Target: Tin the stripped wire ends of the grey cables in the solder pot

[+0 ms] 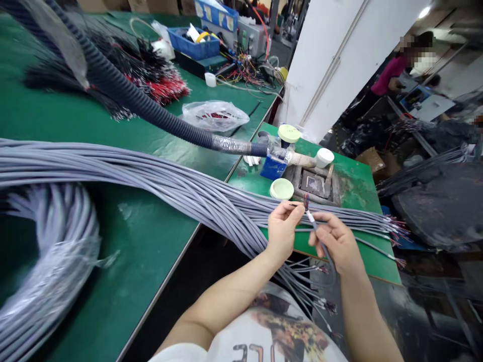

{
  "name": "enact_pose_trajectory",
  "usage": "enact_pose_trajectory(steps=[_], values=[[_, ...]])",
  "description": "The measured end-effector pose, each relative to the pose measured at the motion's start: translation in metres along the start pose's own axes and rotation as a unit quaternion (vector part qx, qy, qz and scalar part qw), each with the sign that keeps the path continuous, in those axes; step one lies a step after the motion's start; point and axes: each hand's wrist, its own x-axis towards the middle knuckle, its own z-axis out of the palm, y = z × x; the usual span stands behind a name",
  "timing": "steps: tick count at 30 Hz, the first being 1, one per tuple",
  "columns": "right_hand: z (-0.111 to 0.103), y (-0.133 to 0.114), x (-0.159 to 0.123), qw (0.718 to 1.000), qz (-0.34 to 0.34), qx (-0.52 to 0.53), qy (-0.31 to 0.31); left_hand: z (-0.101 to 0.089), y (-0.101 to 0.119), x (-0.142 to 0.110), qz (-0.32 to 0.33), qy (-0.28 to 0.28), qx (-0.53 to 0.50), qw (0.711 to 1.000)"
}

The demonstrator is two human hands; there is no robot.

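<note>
A grey multi-core cable [331, 262] is in my right hand [339, 244], with my fingers and thumb closed around it just below its stripped end. That end points up and away from me. A white sleeve [310, 216] sits where the jacket stops, and thin dark and reddish wires [305, 201] fan out above it. My left hand [282, 229] pinches at these wires between thumb and forefinger. Under and behind both hands runs a thick bundle of grey cables [211, 201]. Their stripped ends [396, 226] lie to the right, and several more hang down near my shirt.
A soldering pot [313, 182] stands beyond my hands, below a ribbed extraction hose [162, 118]. Around it are a pale green lid [282, 189], a white cup [324, 157] and a blue box [273, 167]. A wrapped cable coil [56, 261] lies left. Another person [392, 75] is at far right.
</note>
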Motion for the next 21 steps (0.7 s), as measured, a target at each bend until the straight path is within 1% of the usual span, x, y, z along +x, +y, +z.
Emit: enact_pose_trajectory(steps=[1, 2, 3, 4, 5, 6, 7, 8, 9, 11, 13, 14, 15, 16, 18, 19, 21], values=[[-0.001, 0.003, -0.005, 1.0, 0.014, 0.006, -0.007, -0.004, 0.0, 0.002, 0.105, -0.024, 0.069, 0.992], [-0.002, 0.007, -0.008, 1.0, 0.024, 0.015, -0.005, -0.008, 0.0, 0.003, 0.211, -0.058, 0.133, 0.967], [-0.001, 0.01, -0.011, 0.999, 0.028, 0.027, 0.005, -0.011, -0.001, 0.004, 0.304, -0.095, 0.186, 0.93], [-0.001, 0.013, -0.013, 0.999, 0.028, 0.04, 0.016, -0.014, -0.003, 0.005, 0.37, -0.129, 0.225, 0.892], [0.0, 0.016, -0.013, 0.998, 0.027, 0.051, 0.024, -0.016, -0.005, 0.006, 0.408, -0.153, 0.25, 0.865], [0.0, 0.018, -0.013, 0.997, 0.025, 0.061, 0.032, -0.017, -0.007, 0.006, 0.418, -0.169, 0.265, 0.852], [0.0, 0.019, -0.013, 0.997, 0.023, 0.069, 0.038, -0.018, -0.008, 0.006, 0.408, -0.18, 0.272, 0.852], [-0.001, 0.021, -0.013, 0.996, 0.021, 0.075, 0.042, -0.019, -0.01, 0.005, 0.385, -0.193, 0.273, 0.86], [-0.002, 0.021, -0.013, 0.996, 0.021, 0.08, 0.045, -0.021, -0.011, 0.004, 0.35, -0.208, 0.265, 0.874], [-0.005, 0.022, -0.013, 0.995, 0.027, 0.081, 0.043, -0.025, -0.012, 0.001, 0.254, -0.22, 0.228, 0.914], [-0.008, 0.023, -0.015, 0.996, 0.039, 0.069, 0.036, -0.031, -0.013, -0.001, 0.135, -0.193, 0.166, 0.958], [-0.009, 0.023, -0.016, 0.997, 0.045, 0.06, 0.032, -0.035, -0.012, 0.0, 0.076, -0.173, 0.13, 0.973], [-0.009, 0.024, -0.016, 0.997, 0.049, 0.05, 0.029, -0.038, -0.011, 0.002, 0.024, -0.155, 0.096, 0.983], [-0.009, 0.024, -0.017, 0.997, 0.052, 0.042, 0.025, -0.041, -0.009, 0.005, -0.019, -0.146, 0.069, 0.987], [-0.008, 0.026, -0.017, 0.998, 0.058, 0.027, 0.012, -0.045, -0.003, 0.013, -0.08, -0.152, 0.042, 0.984], [-0.007, 0.026, -0.016, 0.998, 0.06, 0.02, 0.002, -0.046, 0.001, 0.017, -0.098, -0.158, 0.045, 0.981], [-0.006, 0.027, -0.015, 0.998, 0.063, 0.008, -0.015, -0.046, 0.009, 0.024, -0.113, -0.164, 0.074, 0.977]])
